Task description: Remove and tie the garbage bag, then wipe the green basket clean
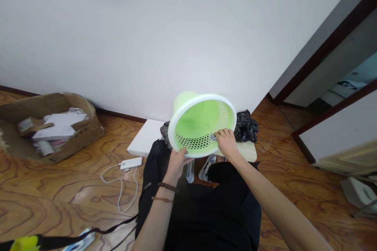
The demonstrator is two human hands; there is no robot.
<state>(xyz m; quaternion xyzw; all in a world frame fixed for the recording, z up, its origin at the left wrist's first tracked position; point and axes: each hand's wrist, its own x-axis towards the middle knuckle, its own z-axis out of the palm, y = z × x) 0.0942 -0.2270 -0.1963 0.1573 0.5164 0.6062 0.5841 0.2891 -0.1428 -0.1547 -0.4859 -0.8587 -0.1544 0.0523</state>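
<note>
A light green plastic basket (196, 119) with a white rim and a perforated side is tilted over my lap, its opening toward me. My left hand (178, 160) grips the rim at the lower left, thumb on the inside and fingers underneath. At the lower right of the opening, my right hand (226, 141) is closed around a small grey object (213, 137) that points into the basket near the holes. Most of that object is hidden by the fingers, so its kind does not show.
Left on the wood floor stands an open cardboard box (97, 125) with packaging inside. A white power bank (131, 163) with a cable lies nearer. Black plastic bags (246, 126) sit right of the basket, and a white flat box (144, 139) leans left. A wall rises ahead.
</note>
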